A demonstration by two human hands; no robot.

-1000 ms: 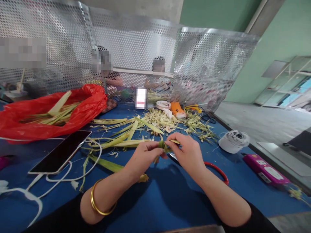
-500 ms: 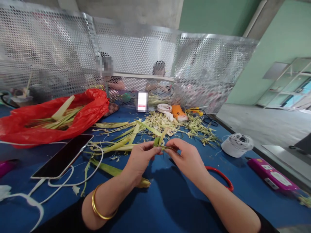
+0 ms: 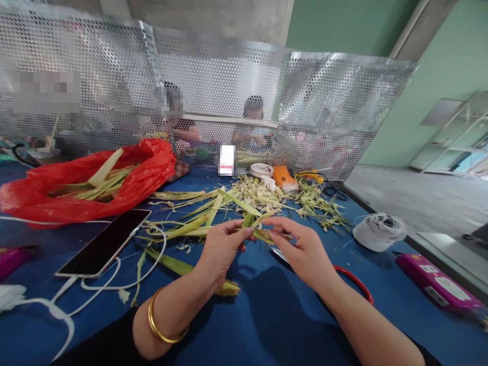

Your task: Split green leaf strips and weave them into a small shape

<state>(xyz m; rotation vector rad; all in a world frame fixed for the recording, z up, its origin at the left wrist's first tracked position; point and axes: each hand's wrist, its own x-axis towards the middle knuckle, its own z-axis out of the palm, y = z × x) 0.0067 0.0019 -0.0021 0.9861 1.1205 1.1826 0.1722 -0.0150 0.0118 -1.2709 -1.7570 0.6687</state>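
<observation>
My left hand [image 3: 224, 249] pinches a folded green leaf strip [image 3: 248, 219] between thumb and fingers over the middle of the blue table. Facing it, my right hand [image 3: 295, 244] has its thumb and fingers closed on the strip's thin, yellowish end. Under my right hand and forearm lie scissors with a red handle [image 3: 354, 282]; a bit of the blade shows by the fingers, the rest is covered. A broader green leaf [image 3: 173, 264] passes beneath my left forearm. More long leaf strips [image 3: 194, 226] spread out just beyond my left hand.
Leaf scraps [image 3: 251, 193] are heaped at the back. A red plastic bag [image 3: 152, 162] of strips, a phone [image 3: 104, 244] and a white cable [image 3: 148, 279] lie left. To the right are a white string roll [image 3: 379, 234] and a purple packet [image 3: 438, 282]. People sit behind the perforated screen [image 3: 213, 76].
My right hand has drawn slightly right, and more of the leaf strip shows between my hands. A scissor blade has come into sight. The whole view has shifted a little.
</observation>
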